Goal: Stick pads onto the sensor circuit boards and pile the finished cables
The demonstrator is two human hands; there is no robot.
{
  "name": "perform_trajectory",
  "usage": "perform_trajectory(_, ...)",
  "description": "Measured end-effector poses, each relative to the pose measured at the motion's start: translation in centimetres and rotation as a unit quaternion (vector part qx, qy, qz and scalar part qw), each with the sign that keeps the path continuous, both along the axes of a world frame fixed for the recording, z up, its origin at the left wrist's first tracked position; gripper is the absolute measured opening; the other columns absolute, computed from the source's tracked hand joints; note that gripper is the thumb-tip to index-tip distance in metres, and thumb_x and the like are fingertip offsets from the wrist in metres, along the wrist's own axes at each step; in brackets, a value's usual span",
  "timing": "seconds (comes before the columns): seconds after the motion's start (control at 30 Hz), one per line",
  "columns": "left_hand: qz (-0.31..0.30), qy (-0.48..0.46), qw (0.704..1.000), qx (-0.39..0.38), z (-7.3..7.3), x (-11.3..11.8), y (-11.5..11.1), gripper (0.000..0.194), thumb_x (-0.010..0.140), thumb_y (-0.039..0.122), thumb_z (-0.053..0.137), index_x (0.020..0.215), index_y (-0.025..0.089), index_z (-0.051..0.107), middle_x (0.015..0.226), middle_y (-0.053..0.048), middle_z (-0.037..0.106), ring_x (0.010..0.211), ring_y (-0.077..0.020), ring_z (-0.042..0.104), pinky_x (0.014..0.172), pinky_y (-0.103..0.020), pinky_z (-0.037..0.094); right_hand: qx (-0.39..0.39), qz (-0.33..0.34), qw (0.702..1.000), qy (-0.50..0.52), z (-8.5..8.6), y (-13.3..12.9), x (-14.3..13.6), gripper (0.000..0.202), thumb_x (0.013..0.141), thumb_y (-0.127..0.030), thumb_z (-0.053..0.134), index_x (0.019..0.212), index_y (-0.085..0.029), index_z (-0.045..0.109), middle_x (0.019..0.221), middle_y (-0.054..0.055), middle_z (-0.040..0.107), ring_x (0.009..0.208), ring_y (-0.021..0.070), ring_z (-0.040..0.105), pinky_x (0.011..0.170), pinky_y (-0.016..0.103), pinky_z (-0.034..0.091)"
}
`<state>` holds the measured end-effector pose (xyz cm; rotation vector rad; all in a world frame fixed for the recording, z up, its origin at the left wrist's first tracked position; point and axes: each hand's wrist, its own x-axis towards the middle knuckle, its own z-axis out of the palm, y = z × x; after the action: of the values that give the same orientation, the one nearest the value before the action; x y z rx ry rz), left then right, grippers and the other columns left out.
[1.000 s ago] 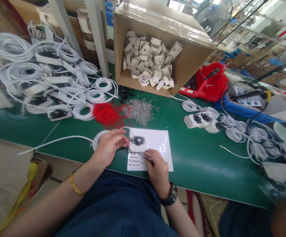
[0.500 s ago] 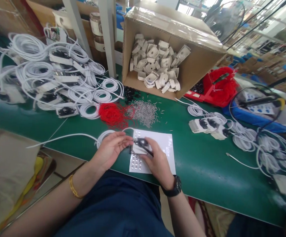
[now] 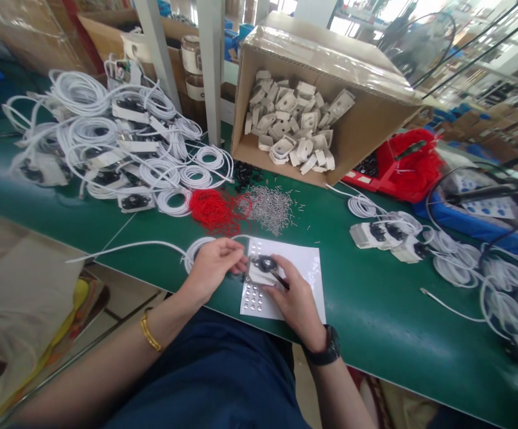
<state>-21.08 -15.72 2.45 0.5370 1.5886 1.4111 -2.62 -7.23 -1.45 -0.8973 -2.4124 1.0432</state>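
My right hand (image 3: 298, 301) grips a small white plastic housing (image 3: 261, 275) from its right side, thumb near the front edge and fingers behind. A round black part (image 3: 266, 263) sits on top of the housing, and a slender black piece (image 3: 281, 280) runs from there toward my right palm. Close to the housing's left edge, my left hand (image 3: 214, 268) has its thumb and fingertips drawn together; whatever they may pinch is too small to make out. Under the housing lies a white sheet (image 3: 306, 274) with rows of clear round dots (image 3: 253, 298). A coiled white cable (image 3: 191, 253) rests behind my left hand.
Behind the sheet are a pile of small metal screws (image 3: 271, 208) and a tangle of red strands (image 3: 214, 211). A cardboard box (image 3: 368, 128) on its side holds white housings (image 3: 292, 119). Cabled units (image 3: 129, 143) heap at left; more units (image 3: 386, 235) lie at right.
The view has shifted, so everything sits slightly farther right and lower. My left fingers have curled in a little closer together beside the housing; my right hand keeps its hold.
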Motion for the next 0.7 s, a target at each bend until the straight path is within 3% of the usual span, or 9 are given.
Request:
perform_trajectory(0.07, -0.031, 0.157, 0.987, -0.025, 0.1, -0.5, 0.6, 0.009, 0.078, 0.018, 0.059, 0.081, 0.014, 0.067, 0.068, -0.002, 0.064, 0.057, -0.0123, 0.058, 0.054, -0.024, 0.041, -0.003, -0.001, 1.0, 0.001, -0.2, 0.0, 0.0, 0.052, 0.08, -0.021, 0.063, 0.129, -0.022, 0.044, 0.13, 0.009, 0.053, 0.12, 0.0242, 0.051, 0.1, 0.042, 0.045)
perform_trajectory(0.13, -0.074, 0.308, 0.948, -0.031, 0.0, -0.8, 1.1, 0.012, 0.078, 0.016, 0.06, 0.081, 0.017, 0.071, 0.069, 0.0, 0.061, 0.06, -0.012, 0.055, 0.057, -0.024, 0.039, -0.005, 0.0, 1.0, 0.002, -0.3, 0.0, 0.1, 0.052, 0.081, -0.021, 0.062, 0.129, -0.022, 0.044, 0.131, 0.009, 0.053, 0.12, 0.0241, 0.05, 0.1, 0.042, 0.045)
perform_trajectory(0.2, -0.118, 0.396, 0.91, -0.024, -0.2, -0.8, 1.4, 0.013, 0.079, 0.014, 0.059, 0.08, 0.018, 0.072, 0.07, 0.0, 0.06, 0.063, -0.0124, 0.055, 0.06, -0.025, 0.039, -0.006, -0.001, 1.0, 0.005, -0.4, -0.1, 0.1, 0.052, 0.081, -0.021, 0.062, 0.129, -0.022, 0.043, 0.131, 0.009, 0.053, 0.12, 0.0238, 0.051, 0.099, 0.041, 0.045)
perform_trajectory(0.3, -0.157, 0.437, 0.885, -0.008, -1.0, -0.5, 1.7, 0.014, 0.083, 0.014, 0.057, 0.081, 0.017, 0.071, 0.074, -0.001, 0.063, 0.071, -0.0138, 0.058, 0.065, -0.025, 0.04, -0.009, -0.004, 1.0, 0.005, -0.4, -0.1, 0.2, 0.053, 0.08, -0.019, 0.061, 0.13, -0.023, 0.043, 0.13, 0.008, 0.053, 0.118, 0.0232, 0.052, 0.099, 0.04, 0.046)
perform_trajectory(0.47, -0.172, 0.506, 0.845, 0.01, -1.9, -0.4, 1.7, 0.017, 0.087, 0.016, 0.052, 0.081, 0.018, 0.068, 0.077, -0.002, 0.062, 0.073, -0.0143, 0.059, 0.066, -0.024, 0.042, -0.028, -0.005, 1.0, 0.0, -0.3, -0.3, 0.1, 0.053, 0.08, -0.017, 0.057, 0.13, -0.024, 0.042, 0.132, 0.007, 0.052, 0.12, 0.023, 0.051, 0.099, 0.04, 0.045)
perform_trajectory(0.63, -0.195, 0.648, 0.73, 0.098, -2.6, -1.3, 1.1, 0.019, 0.087, 0.014, 0.049, 0.079, 0.019, 0.066, 0.066, -0.002, 0.058, 0.065, -0.0171, 0.056, 0.057, -0.025, 0.04, -0.052, -0.012, 0.999, -0.011, -0.4, -0.5, 0.1, 0.059, 0.077, -0.009, 0.051, 0.132, -0.025, 0.04, 0.136, 0.006, 0.049, 0.125, 0.0214, 0.047, 0.103, 0.04, 0.042)
perform_trajectory(0.7, -0.211, 0.666, 0.706, 0.11, -2.9, -1.4, 0.8, 0.02, 0.086, 0.014, 0.047, 0.085, 0.019, 0.067, 0.065, -0.003, 0.06, 0.062, -0.0179, 0.056, 0.054, -0.026, 0.04, -0.058, -0.013, 0.998, -0.017, -0.5, -0.5, 0.1, 0.062, 0.075, -0.008, 0.051, 0.133, -0.025, 0.04, 0.138, 0.005, 0.048, 0.126, 0.0214, 0.046, 0.104, 0.04, 0.04)
